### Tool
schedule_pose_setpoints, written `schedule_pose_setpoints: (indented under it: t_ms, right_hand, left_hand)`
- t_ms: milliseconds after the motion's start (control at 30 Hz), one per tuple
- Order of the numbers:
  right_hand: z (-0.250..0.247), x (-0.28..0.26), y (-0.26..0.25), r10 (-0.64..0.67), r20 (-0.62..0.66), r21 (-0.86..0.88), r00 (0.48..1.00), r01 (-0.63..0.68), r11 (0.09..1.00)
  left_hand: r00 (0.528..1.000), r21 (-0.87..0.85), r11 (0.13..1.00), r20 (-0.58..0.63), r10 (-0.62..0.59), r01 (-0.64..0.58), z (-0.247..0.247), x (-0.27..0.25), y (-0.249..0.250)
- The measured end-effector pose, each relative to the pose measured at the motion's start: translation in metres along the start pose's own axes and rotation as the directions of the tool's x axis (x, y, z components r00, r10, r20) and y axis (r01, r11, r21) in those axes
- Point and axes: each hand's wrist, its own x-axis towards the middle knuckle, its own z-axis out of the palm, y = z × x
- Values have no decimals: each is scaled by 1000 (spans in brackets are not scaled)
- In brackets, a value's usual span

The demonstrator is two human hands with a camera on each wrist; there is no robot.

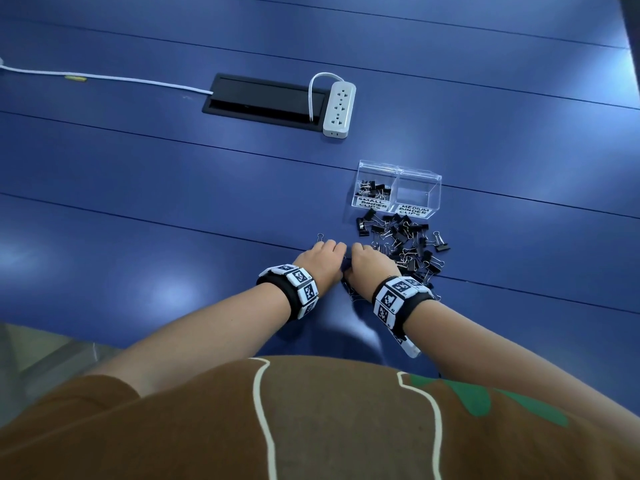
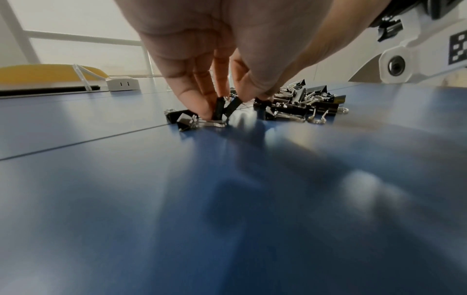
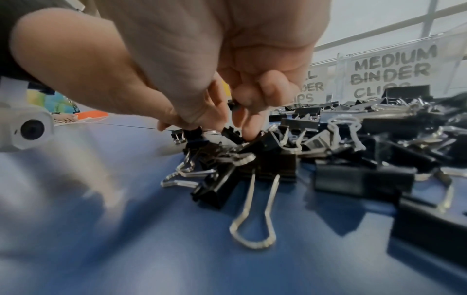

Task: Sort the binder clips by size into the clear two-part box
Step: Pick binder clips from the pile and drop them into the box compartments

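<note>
Lying in a messy pile (image 1: pixel 403 242) on the blue table (image 1: pixel 173 188) are lots of black metal binder clips with shiny wire handles, just in front of the clear plastic two-part box (image 1: pixel 398 190). The box's left part, marked SMALL BINDER CLIPS, is holding some little clips (image 1: pixel 372 190). Its right part is marked MEDIUM BINDER CLIPS. The left hand (image 1: pixel 320 259) is reaching down at the near left edge of the pile, and its fingertips (image 2: pixel 202 107) are pinching a small black clip (image 2: pixel 219 108) standing on the table. The right hand (image 1: pixel 369 266) is right beside it, touching the pile, and its curled fingers (image 3: pixel 248 127) are pinching a small black clip (image 3: pixel 231 134) too. A white power strip (image 1: pixel 339 109) is sitting farther back, next to a black slot (image 1: pixel 263 100) in the table.
</note>
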Motion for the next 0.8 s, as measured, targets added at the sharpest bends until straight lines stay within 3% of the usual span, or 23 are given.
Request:
schedule_pose_setpoints:
  t_ms: [200,333,500,600,700,800]
  right_hand:
    - [0,-2,7,-57,34,11,998,56,998]
    - [-7,-4,12,-64,91,-5,994,64,998]
    - [-38,5,24,123,-47,313,991,-102,944]
    - [-69,26,33,211,-141,461,967,-125,878]
    - [-101,52,41,274,-210,514,939,-132,848]
    - [-120,72,45,266,-249,472,931,-123,873]
  left_hand:
    - [999,128,991,-28,43,-39,1,-2,-2]
    - [997,141,988,36,62,-66,-2,-1,-3]
    - [997,70,997,73,26,-31,-3,3,-3]
    - [996,19,999,80,48,-49,-1,3,-5]
    - [990,-17,994,96,108,-107,0,5,-9]
    - [993,-131,987,62,97,-88,-4,12,-11]
